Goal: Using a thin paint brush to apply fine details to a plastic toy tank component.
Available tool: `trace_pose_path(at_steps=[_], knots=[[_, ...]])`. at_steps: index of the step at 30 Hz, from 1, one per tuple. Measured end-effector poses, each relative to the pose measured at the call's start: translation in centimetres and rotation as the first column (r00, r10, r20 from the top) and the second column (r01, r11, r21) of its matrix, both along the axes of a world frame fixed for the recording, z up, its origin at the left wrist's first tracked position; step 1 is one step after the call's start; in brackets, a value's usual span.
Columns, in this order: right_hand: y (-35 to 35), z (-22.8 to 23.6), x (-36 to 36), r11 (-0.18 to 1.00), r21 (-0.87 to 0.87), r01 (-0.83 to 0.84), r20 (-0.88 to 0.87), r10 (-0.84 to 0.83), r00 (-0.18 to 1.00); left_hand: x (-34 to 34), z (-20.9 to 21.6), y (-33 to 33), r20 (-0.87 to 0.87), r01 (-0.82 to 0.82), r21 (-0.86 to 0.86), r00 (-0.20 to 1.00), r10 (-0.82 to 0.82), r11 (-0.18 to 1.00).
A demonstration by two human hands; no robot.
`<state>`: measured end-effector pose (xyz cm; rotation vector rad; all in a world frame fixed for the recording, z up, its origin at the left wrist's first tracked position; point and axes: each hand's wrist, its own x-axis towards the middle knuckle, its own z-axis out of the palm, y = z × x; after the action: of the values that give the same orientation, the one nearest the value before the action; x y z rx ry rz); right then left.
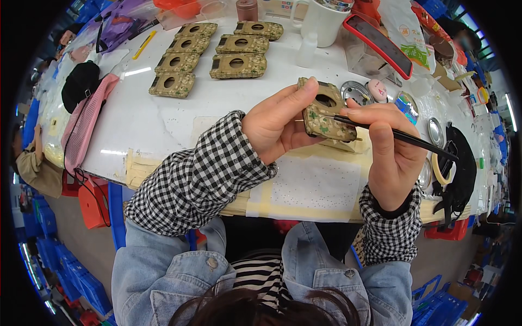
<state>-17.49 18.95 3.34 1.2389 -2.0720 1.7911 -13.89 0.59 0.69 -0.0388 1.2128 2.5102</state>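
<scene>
My left hand holds up a camouflage-painted model tank hull, thumb on its top edge. The hull has a round dark hole in its upper face. In my right hand is a pair of black tweezers, gripped between thumb and fingers. Their tip touches or hovers just over the hull near the hole; whether it pinches a small part is too fine to make out. Under both hands lies a white paper sheet scattered with tiny dark specks.
Several matching hulls stand in two columns at the far left. A red-cased phone leans beside a white mug. Round tins and a tape roll lie right. A pink mesh item and black cap sit left.
</scene>
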Motion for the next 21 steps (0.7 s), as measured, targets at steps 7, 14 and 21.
trace_pose_path(at_steps=[7, 14, 21], knots=[[0.00, 0.02, -0.04, 1.000, -0.002, -0.007, -0.021, 0.007, 1.000, 0.05, -0.10, -0.02, -0.001, -0.003, 0.011, 1.000, 0.003, 1.000], [-0.04, 0.09, -0.39, 0.999, 0.006, -0.031, -0.126, 0.032, 0.992, 0.04, -0.02, -0.04, -0.004, 0.003, 0.010, 1.000, -0.003, 1.000], [-0.08, 0.09, -0.37, 0.999, 0.001, -0.041, -0.134, 0.041, 0.990, -0.05, -0.11, -0.12, -0.023, 0.023, 0.011, 0.999, -0.022, 1.000]])
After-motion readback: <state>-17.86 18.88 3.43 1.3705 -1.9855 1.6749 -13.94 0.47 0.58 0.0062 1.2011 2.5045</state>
